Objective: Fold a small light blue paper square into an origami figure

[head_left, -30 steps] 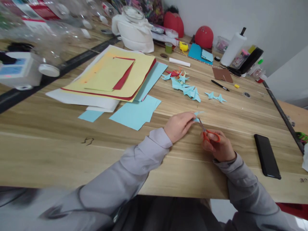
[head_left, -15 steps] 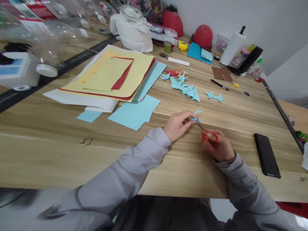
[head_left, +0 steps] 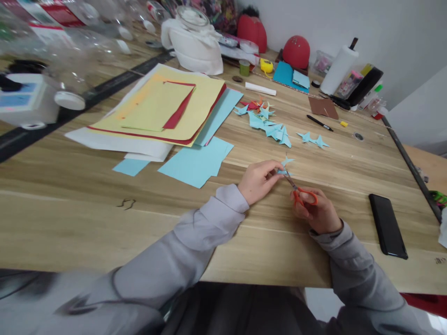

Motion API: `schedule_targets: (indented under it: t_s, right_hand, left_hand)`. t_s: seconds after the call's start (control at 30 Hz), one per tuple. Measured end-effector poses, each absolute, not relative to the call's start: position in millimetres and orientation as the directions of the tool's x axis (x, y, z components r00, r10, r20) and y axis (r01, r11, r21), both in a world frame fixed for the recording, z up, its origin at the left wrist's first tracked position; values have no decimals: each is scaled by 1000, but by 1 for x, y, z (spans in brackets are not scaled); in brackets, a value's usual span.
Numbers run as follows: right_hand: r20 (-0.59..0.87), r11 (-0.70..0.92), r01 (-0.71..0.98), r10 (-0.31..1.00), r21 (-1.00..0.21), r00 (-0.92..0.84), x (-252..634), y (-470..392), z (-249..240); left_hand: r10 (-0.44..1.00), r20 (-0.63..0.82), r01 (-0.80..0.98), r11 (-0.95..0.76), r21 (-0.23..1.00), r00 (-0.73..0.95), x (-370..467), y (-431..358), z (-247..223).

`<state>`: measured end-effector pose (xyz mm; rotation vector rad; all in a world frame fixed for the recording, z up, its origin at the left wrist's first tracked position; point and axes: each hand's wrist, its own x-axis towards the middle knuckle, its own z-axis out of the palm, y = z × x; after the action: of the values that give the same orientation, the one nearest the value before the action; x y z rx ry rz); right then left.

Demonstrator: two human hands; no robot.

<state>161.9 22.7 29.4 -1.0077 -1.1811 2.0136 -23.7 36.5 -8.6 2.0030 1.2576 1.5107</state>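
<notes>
My left hand pinches a small light-blue folded paper piece, partly hidden by the fingertips. In my right hand is a pair of scissors with orange handles, thumb and fingers at the loops. The blade tips touch or overlap the paper near my left fingertips; whether they cut into it I cannot tell. Beyond the hands lies a cluster of blue folded paper shapes, with red folded paper at its back. Joined blue folded shapes rest to the right of that cluster.
Left of my hands are blue sheets and a stack of yellow, red and white paper. A black phone lies at the right, a pen farther back. Plastic bottles crowd the far left.
Both hands, the scissors and the paper stay almost in place. The whole view has shifted very slightly.
</notes>
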Motion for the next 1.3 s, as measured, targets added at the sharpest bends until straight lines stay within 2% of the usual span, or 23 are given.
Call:
schedule_targets:
  t_s: [0.8, 1.0, 1.3]
  right_hand:
    - [-312, -428, -107, 789, -898, -530, 163, 23, 29]
    - [-305, -421, -117, 797, -899, -522, 162, 23, 30]
    - [-320, -431, -102, 791, -897, -521, 162, 23, 29]
  left_hand:
    - [800, 600, 390, -552, 737, -3, -23, 36, -9]
    - [760, 645, 472, -597, 648, 76, -26, 35, -8]
    - [679, 730, 553, -639, 535, 78, -29, 37, -13]
